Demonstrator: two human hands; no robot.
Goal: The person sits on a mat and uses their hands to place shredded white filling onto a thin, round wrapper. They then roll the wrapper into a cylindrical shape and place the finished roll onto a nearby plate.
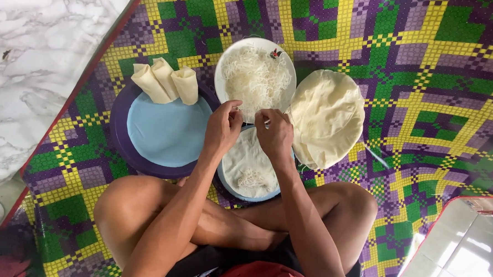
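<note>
A: Noodles (256,78) are sitting on the white plate (228,54), straight ahead of both hands, touching distance. Left to right?

B: Marble floor (34,51) far left, then the purple tray (119,138) carrying three rolled wrappers (166,80) at its far edge. Left hand (223,127) is hovering at the near rim of the noodle plate, fingers pinching together, maybe on a few strands; can't tell for sure.

A: Right hand?

B: Right hand (274,135) is pinching too, just beside the left, equally near the noodles. Strand in it? Too small to tell.

A: What's under them?

B: Open wrapper (246,155) on a blue plate, with a small noodle clump (253,178) lying crosswise near the person's legs.

A: Room?

B: Stack of wrappers (328,117) is crowding the right; bare mat (425,107) beyond it.
</note>
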